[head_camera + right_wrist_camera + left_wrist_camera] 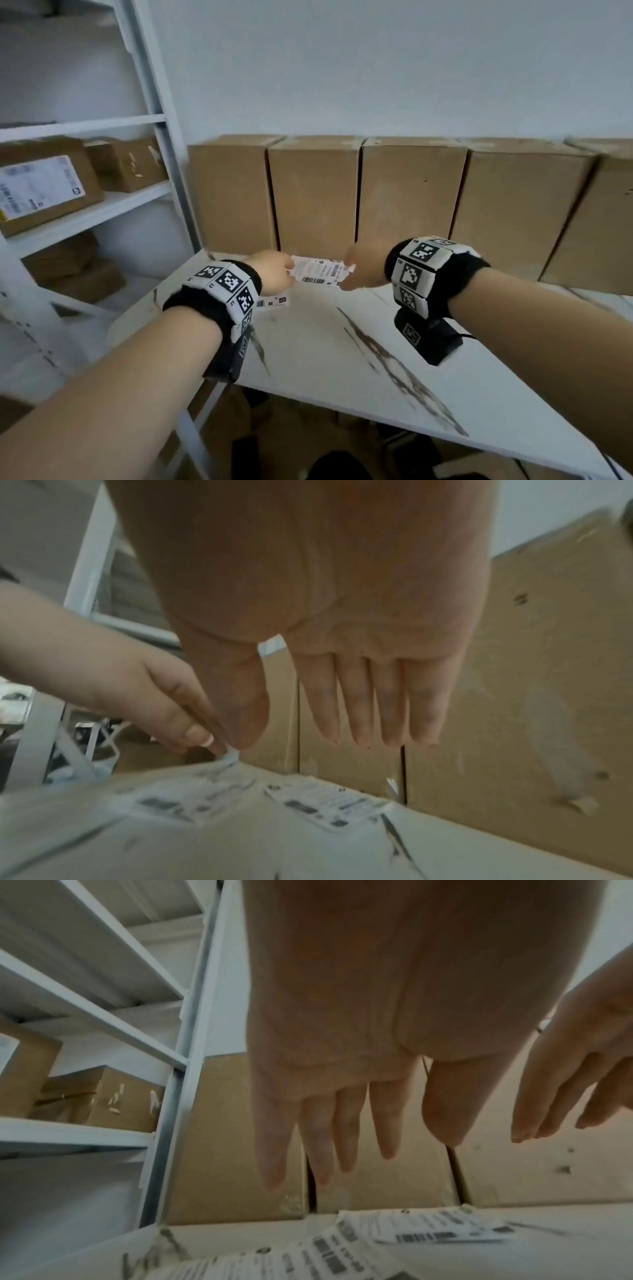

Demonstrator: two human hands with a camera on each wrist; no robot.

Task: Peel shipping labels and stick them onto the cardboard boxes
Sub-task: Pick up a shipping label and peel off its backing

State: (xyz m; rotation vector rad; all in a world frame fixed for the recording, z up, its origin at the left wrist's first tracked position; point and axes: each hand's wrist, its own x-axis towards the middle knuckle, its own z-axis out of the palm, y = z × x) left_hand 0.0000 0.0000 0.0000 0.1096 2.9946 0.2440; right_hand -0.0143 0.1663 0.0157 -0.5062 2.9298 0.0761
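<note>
A white shipping label (320, 272) with barcodes lies on the table's far part, between my two hands. My left hand (291, 274) is at its left end. In the right wrist view, the left hand's (205, 742) thumb and forefinger pinch a raised corner of a label (230, 757). My right hand (346, 281) is at the label's right end with its fingers (359, 710) straight and the thumb tip beside that corner. A second label (274, 302) lies under my left wrist. Plain cardboard boxes (315, 192) stand in a row behind the labels.
The marbled white table (342, 359) runs toward me and to the right. A white metal shelf rack (161, 120) stands at the left, with a labelled box (44, 185) and other cartons on it. More cardboard lies under the table (274, 428).
</note>
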